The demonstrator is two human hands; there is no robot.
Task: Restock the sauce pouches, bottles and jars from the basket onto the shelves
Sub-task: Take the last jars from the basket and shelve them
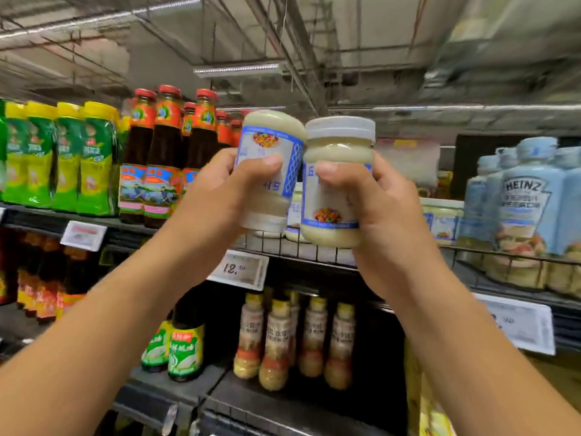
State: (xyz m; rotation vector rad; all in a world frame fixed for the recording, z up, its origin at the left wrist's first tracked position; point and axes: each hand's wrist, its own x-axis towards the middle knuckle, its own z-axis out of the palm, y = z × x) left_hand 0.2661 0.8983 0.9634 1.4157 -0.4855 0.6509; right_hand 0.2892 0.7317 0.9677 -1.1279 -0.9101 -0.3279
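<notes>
Jars of pale sauce, one per hand, are held up before the upper shelf. Fingers of the left hand [217, 190] wrap an inverted jar [267, 133], lid downward and tilted. Those of the right hand [374, 209] wrap an upright jar [339, 149], and the two jars touch or nearly touch. The inverted jar should probably be turned lid-up first, then each lifted over the wire rail [314, 251] rather than pushed through it. Matching shelved jars [440, 215] mark the slot. Dark bottles [163, 146] bound it on the left and Heinz bottles [522, 196] on the right. The hands largely hide the free room behind the rail.
</notes>
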